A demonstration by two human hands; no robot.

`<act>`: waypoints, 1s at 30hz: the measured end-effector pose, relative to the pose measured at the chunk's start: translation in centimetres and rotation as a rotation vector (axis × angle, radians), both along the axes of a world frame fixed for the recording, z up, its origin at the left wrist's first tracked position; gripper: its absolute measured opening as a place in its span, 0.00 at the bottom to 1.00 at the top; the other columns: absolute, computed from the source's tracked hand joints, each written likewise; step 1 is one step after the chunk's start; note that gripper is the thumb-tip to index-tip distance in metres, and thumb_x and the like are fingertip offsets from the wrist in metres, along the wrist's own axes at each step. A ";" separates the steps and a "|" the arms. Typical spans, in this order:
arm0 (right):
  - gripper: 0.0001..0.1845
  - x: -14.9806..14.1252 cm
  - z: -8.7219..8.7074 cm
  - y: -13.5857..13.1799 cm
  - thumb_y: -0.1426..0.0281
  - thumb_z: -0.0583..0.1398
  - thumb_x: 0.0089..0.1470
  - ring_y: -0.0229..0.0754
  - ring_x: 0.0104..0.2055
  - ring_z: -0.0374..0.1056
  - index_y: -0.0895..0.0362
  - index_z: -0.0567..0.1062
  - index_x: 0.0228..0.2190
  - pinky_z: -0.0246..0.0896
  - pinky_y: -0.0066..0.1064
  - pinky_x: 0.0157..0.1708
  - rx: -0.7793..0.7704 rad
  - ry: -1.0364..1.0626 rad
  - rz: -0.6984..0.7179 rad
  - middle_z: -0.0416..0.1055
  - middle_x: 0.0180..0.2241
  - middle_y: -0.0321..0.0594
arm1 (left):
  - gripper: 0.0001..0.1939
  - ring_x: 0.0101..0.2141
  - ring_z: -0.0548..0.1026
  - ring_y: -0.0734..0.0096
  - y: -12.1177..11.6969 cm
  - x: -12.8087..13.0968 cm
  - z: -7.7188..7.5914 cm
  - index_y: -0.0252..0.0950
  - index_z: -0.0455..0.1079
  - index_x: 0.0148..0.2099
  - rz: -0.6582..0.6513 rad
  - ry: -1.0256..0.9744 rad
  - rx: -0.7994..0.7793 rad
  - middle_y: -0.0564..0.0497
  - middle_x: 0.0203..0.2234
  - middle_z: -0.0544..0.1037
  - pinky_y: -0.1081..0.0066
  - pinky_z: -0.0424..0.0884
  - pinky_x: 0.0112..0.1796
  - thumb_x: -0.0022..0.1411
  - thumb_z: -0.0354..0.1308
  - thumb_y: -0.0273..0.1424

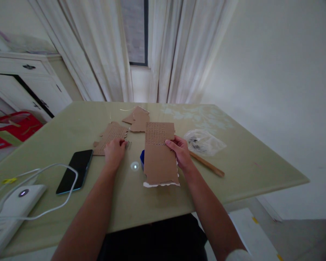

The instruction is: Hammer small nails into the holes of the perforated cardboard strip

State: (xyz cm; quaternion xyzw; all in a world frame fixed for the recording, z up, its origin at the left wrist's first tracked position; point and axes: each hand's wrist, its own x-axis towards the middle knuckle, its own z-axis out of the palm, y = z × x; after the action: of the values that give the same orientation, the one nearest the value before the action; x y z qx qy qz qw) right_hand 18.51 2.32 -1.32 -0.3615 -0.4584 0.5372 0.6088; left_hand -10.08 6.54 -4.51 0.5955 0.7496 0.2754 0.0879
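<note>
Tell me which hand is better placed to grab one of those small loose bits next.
Probably the left hand: it's right beside the small bits, while the right hand is holding a cardboard piece.

Both hands bare: left hand (114, 149), right hand (181, 150). Left forearm (88, 214) uncovered as far as the lower frame edge; right forearm (213, 210) likewise uncovered down to a pale, whitish sleeve (238, 256), of which only a short, rounded end shows. Both forearms slim at the wrist, broader toward the elbow. Over the lap, a black garment (154, 241), plain and matte; its cut cannot be told. Fabric weave too dark to resolve.
</note>
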 end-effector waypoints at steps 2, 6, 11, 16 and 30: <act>0.20 0.0 0.0 0.0 0.55 0.80 0.46 0.40 0.29 0.72 0.53 0.88 0.36 0.65 0.29 0.30 -0.006 0.013 0.009 0.83 0.34 0.39 | 0.12 0.43 0.84 0.39 0.1 -0.1 -0.2 0.36 0.86 0.45 -0.001 -0.012 0.019 0.33 0.42 0.88 0.48 0.76 0.45 0.70 0.62 0.34; 0.20 0.0 0.0 0.0 0.55 0.81 0.46 0.41 0.30 0.73 0.53 0.89 0.37 0.68 0.30 0.32 -0.021 0.052 0.037 0.84 0.34 0.39 | 0.11 0.40 0.84 0.43 -0.1 0.2 0.0 0.35 0.85 0.44 -0.029 -0.056 0.102 0.34 0.39 0.88 0.50 0.76 0.44 0.68 0.63 0.34; 0.20 0.1 -0.2 0.0 0.56 0.81 0.47 0.41 0.31 0.74 0.53 0.89 0.38 0.69 0.30 0.33 0.022 0.078 0.092 0.84 0.34 0.38 | 0.14 0.40 0.82 0.57 -1.8 3.1 1.6 0.39 0.84 0.50 -0.232 -0.151 0.296 0.42 0.44 0.87 0.60 0.77 0.46 0.72 0.60 0.38; 0.21 0.1 -0.1 -0.3 0.55 0.81 0.46 0.44 0.32 0.77 0.52 0.88 0.38 0.72 0.32 0.35 0.035 0.080 0.174 0.85 0.35 0.39 | 0.10 0.43 0.80 0.56 -4.4 6.4 2.3 0.42 0.85 0.46 -0.787 -0.405 0.610 0.43 0.43 0.85 0.59 0.77 0.43 0.72 0.62 0.36; 0.24 0.2 0.1 -0.9 0.54 0.84 0.41 0.41 0.29 0.76 0.52 0.82 0.31 0.73 0.31 0.33 -0.029 0.113 0.220 0.82 0.32 0.35 | 0.10 0.42 0.82 0.54 -5.2 7.3 2.6 0.41 0.80 0.36 -0.794 -0.432 0.588 0.46 0.34 0.84 0.54 0.81 0.47 0.70 0.66 0.39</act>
State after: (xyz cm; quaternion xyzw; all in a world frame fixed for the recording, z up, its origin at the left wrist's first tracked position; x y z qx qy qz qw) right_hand 18.67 1.47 -1.20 -0.2870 -0.4522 0.6270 0.5657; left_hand -2.78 1.34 -1.95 0.7623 0.3230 0.5355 0.1669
